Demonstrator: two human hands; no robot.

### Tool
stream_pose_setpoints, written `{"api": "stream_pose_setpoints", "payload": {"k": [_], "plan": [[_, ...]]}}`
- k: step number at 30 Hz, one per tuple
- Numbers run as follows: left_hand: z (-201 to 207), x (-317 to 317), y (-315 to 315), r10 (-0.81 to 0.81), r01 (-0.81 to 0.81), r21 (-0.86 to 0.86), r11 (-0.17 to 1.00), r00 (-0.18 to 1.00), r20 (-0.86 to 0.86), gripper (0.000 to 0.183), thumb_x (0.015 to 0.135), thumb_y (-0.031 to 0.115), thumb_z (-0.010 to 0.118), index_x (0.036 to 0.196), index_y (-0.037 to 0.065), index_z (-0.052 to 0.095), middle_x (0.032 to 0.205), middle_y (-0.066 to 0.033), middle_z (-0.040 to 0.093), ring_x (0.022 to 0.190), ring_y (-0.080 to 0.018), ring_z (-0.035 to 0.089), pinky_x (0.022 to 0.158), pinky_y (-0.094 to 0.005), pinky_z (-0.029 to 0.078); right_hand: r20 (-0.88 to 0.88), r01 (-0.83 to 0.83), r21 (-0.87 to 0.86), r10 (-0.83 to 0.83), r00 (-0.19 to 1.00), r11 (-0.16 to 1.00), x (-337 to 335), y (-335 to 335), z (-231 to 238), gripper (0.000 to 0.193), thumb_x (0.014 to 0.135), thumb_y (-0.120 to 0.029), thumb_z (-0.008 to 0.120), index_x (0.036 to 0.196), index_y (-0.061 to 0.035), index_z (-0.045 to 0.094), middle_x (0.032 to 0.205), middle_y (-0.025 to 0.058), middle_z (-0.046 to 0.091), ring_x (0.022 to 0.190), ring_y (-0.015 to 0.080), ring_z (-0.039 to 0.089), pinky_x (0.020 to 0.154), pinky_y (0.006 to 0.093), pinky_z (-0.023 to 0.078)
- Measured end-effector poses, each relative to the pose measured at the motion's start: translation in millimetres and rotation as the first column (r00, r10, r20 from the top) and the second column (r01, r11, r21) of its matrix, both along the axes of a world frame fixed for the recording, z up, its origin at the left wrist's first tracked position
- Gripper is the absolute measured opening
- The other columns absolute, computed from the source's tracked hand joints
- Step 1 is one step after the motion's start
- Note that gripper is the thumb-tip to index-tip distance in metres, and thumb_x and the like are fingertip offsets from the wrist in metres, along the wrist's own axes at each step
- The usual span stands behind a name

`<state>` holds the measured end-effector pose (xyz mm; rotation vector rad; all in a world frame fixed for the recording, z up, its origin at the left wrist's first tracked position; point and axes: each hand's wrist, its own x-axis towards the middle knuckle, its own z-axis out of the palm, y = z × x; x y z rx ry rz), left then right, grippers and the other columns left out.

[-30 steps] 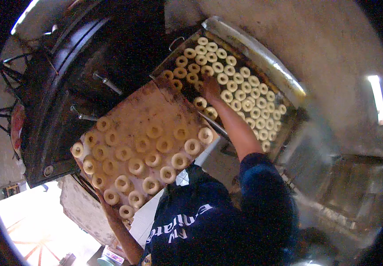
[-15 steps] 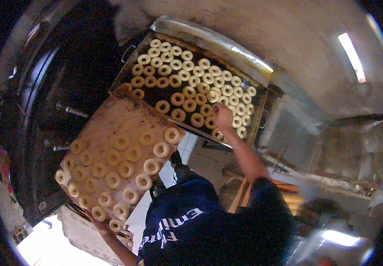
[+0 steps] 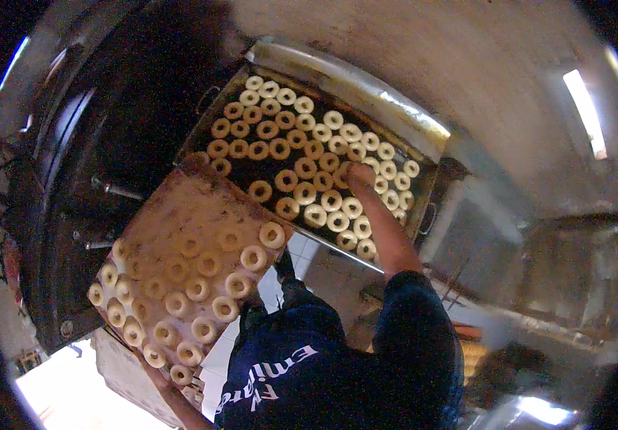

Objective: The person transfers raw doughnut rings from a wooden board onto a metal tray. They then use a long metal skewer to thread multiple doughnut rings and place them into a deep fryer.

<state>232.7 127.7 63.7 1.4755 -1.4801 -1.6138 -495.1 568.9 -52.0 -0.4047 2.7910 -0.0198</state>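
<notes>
My left hand (image 3: 154, 375) grips the near lower edge of a floured wooden board (image 3: 180, 188); its fingers are partly hidden under the board. Raw dough rings (image 3: 196, 288) lie in rows over the board's lower half. Ahead, many pale dough rings (image 3: 267, 130) cover much of a wide rectangular metal pan (image 3: 418, 136) with a dark inside. The board's far corner overlaps the pan's left near edge. My right hand (image 3: 360, 174) reaches down among the rings in the right half of the pan. Blur and the hand itself hide its fingertips and anything in them.
A raised metal back (image 3: 352, 79) runs along the pan's far side, and a loop handle (image 3: 429, 218) stands at its right end. Left of the board are a large dark metal body and a metal lever (image 3: 119, 188). Pale floor tiles (image 3: 300, 247) show between board and pan.
The whole view has shifted slightly, so pan and board sit lower. My right hand has moved a little farther into the pan. My left hand keeps its hold on the board.
</notes>
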Motion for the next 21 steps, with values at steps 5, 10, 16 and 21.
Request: {"api": "stream_pose_setpoints", "payload": {"k": [5,10,16,21], "plan": [[7.3,-5.5,3.9,0.017,-0.016,0.023,1.000,1.000,-0.018,0.067,0.112,0.043,0.042,0.166,0.012,0.017,0.165,-0.0106,0.031,0.148,-0.0272,0.037,0.123,-0.0457,0.033,-0.072,-0.129,0.082,0.135,0.988,0.988,7.4,-22.5,28.0,0.020,0.086,-0.026,0.071,0.096,-0.0081,0.074,0.096,0.0157,0.074,0.096,0.0325,0.073,0.075,0.0458,0.058],[13.9,-4.7,17.1,0.037,-0.037,-0.010,0.999,0.999,0.030,0.068,0.112,0.046,0.038,0.167,0.013,0.015,0.167,-0.0095,0.028,0.150,-0.0265,0.035,0.124,-0.0449,0.031,-0.228,-0.342,-0.179,0.299,0.926,0.923,24.0,-109.0,29.0,0.020,0.083,-0.021,0.073,0.089,-0.0028,0.073,0.087,0.0199,0.073,0.086,0.0392,0.070,0.074,0.0536,0.056],[37.4,-34.8,13.3,-0.017,0.024,0.108,0.994,0.998,-0.061,0.070,0.112,0.045,0.041,0.168,0.015,0.013,0.170,-0.0086,0.025,0.150,-0.0263,0.034,0.123,-0.0458,0.033,-0.314,-0.411,-0.394,0.301,0.901,0.822,25.7,-199.7,-58.6,0.020,0.081,-0.018,0.074,0.095,-0.0039,0.076,0.096,0.0200,0.074,0.089,0.0432,0.070,0.080,0.0536,0.057],[52.1,-58.8,23.8,0.281,-0.224,0.379,0.898,0.955,-0.101,0.080,0.106,0.064,0.044,0.165,0.014,0.025,0.165,-0.0091,0.034,0.149,-0.0296,0.038,0.122,-0.0473,0.035,-0.062,-0.267,-0.671,0.306,0.950,0.692,83.1,-212.8,7.6,0.020,0.085,-0.018,0.071,0.100,-0.0061,0.077,0.098,0.0198,0.075,0.092,0.0429,0.070,0.084,0.0519,0.057]]}}
